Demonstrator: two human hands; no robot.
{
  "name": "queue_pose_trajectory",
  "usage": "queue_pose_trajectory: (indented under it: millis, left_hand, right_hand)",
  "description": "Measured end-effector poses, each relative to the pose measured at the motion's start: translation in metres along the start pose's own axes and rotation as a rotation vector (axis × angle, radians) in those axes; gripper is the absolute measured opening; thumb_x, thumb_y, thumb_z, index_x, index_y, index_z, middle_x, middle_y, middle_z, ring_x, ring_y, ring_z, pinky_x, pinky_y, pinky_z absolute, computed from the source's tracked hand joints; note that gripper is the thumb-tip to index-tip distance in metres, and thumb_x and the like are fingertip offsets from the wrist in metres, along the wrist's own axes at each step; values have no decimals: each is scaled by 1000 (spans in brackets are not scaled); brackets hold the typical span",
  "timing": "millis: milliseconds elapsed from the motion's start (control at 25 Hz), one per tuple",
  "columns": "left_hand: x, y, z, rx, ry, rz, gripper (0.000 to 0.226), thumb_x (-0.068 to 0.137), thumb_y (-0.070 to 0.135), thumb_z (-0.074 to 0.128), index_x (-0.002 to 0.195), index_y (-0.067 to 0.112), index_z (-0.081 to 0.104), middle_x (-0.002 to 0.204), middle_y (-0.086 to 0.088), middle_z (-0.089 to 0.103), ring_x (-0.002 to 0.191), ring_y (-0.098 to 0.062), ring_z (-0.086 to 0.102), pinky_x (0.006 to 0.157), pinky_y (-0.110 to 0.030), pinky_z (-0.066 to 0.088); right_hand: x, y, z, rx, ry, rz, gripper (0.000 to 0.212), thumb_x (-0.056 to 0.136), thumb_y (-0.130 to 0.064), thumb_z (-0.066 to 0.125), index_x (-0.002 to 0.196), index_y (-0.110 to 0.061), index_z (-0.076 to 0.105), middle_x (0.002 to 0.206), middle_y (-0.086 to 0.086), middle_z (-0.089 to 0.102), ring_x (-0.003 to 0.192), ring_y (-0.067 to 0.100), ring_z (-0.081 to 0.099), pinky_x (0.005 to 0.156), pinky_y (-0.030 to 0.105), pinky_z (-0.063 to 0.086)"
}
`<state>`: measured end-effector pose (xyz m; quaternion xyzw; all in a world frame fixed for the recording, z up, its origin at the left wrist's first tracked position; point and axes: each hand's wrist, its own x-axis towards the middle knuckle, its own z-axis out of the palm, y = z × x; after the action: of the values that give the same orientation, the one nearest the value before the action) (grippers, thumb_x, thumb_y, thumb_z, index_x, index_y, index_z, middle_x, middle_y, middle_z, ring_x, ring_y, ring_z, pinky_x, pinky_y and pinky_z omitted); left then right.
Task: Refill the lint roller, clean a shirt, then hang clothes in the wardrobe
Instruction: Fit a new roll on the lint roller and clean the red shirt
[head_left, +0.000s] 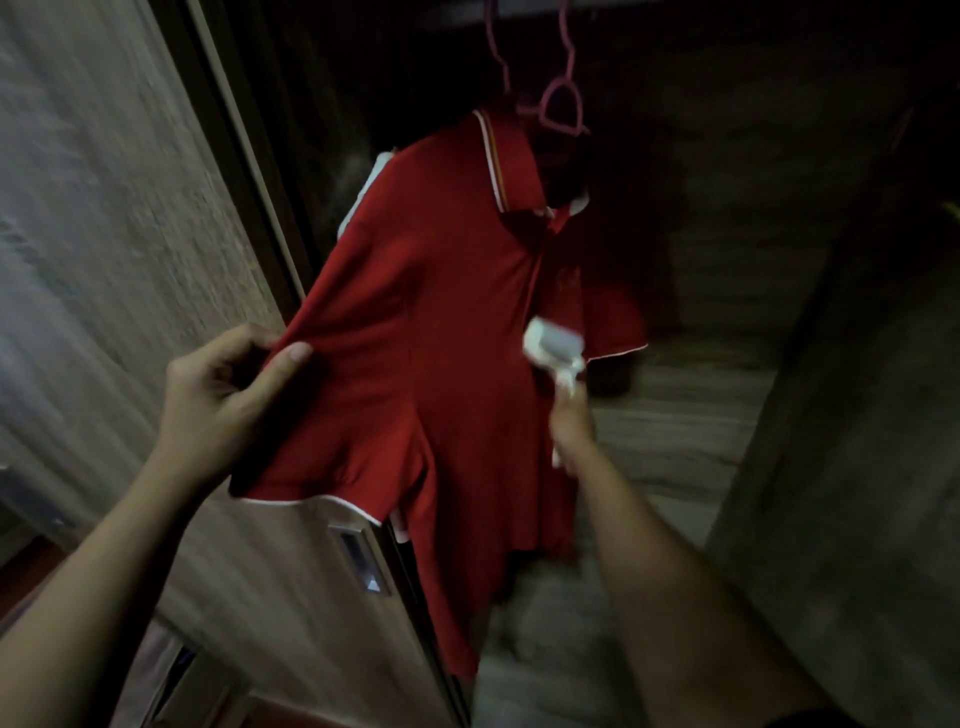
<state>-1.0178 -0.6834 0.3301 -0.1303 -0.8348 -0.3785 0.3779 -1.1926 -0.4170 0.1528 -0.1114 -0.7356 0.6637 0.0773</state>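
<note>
Right hand (570, 434) grips lint roller (551, 345) against red polo shirt (441, 291), left hand (223, 395) pinches its sleeve (332, 426); tugging might pull it off pink hanger (563, 106)

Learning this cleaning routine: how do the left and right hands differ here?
Left hand pinches a sleeve of the red polo shirt, holding it out; right hand grips the white lint roller against the shirt's front. Left hand looks sharp, right hand blurred. Both work on one shirt.
</note>
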Motion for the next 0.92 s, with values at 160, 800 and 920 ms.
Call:
queue_pose_trajectory:
  millis: [160, 800, 920]
  left_hand:
    - [0, -4, -4, -18, -9, 8, 28, 82, 41, 61, 81, 13, 63, 74, -19, 65, 64, -12, 55, 58, -39, 47]
    - [1, -3, -3, -68, -5, 12, 18, 84, 38, 63, 78, 22, 63, 70, 7, 64, 61, -1, 54, 56, -25, 46]
    - [1, -3, -2, -72, -9, 33, 18, 85, 34, 63, 80, 17, 61, 70, 24, 64, 61, 8, 53, 57, -11, 43]
  right_hand:
    - [-53, 89, 27, 36, -217, 213, 44, 102, -20, 27, 139, 2, 34, 147, 20, 37, 134, 27, 38, 106, 28, 30]
    - [-92, -79, 10, 135, -310, 208, 43, 100, -41, 28, 80, -13, 53, 51, 2, 44, 31, 9, 42, 32, 14, 32]
    - [-43, -80, 3, -53, -143, 249, 44, 101, -34, 24, 98, -3, 56, 68, 14, 51, 50, 21, 46, 40, 23, 36]
